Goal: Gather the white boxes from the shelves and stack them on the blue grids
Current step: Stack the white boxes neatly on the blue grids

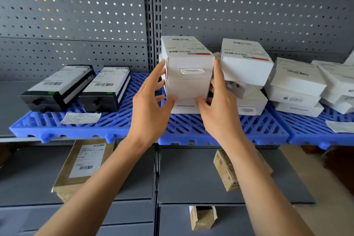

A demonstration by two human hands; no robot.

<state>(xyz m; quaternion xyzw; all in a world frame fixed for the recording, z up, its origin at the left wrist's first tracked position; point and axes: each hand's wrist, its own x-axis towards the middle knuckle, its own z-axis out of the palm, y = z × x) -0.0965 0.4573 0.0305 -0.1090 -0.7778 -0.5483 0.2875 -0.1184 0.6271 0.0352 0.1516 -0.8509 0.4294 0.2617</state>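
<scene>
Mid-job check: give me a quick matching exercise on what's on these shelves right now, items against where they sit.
Items:
1. black boxes
2. white box stack
3. brown parcel
4. loose paper slip

Places:
A. between left hand and right hand
B. lower shelf, left
C. flat on blue grid, in front of the black boxes
D. left end of the blue grid, side by side

Pairs: 1-D, 2-A, 3-B, 4-C

Two hands (151, 105) (220, 109) were in view. Three blue grids (220, 130) lay side by side. Two stacks of black boxes (59, 90) (107, 92) stood there, and three brown parcels (82, 166) lay below.
</scene>
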